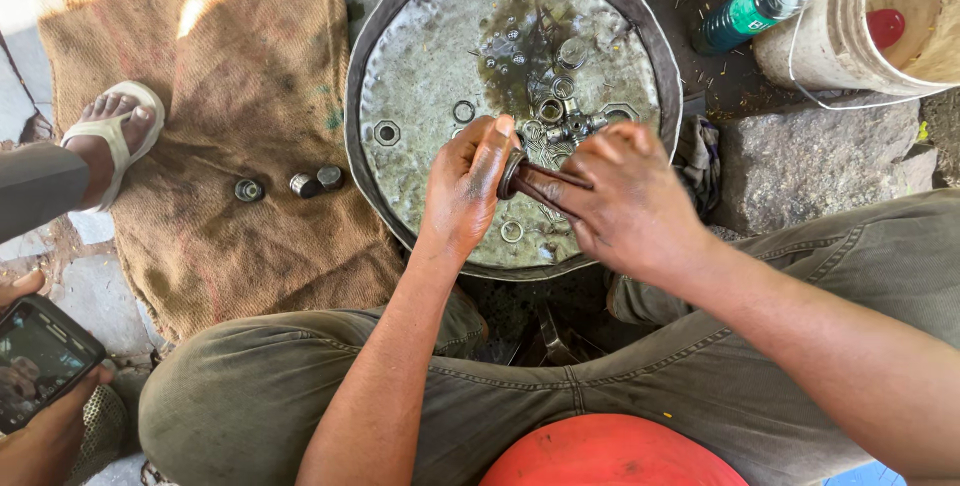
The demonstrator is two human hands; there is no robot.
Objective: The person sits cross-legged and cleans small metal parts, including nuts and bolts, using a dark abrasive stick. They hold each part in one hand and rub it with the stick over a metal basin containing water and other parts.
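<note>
Left hand (pixel 468 186): forearm angled up from the lap, wrist bent, fingers curled shut around the flanged head of a dark metal shaft (pixel 540 179). Right hand (pixel 625 201): reaches in across the knee, fingers closed on the shaft's stem. Beneath both sets of fingers, the round oily metal pan (pixel 400 76); loose nuts (pixel 560 111) lie beyond the fingertips.

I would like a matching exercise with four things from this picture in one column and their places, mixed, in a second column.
Things:
1. flanged rod
2. three small metal parts
3. plastic bottle
4. phone

Places:
A. on the burlap sack
B. leaning on the white bucket
C. in another person's hand, lower left
D. between the left hand and right hand, over the metal pan

Pairs: 1-D, 2-A, 3-B, 4-C
</note>
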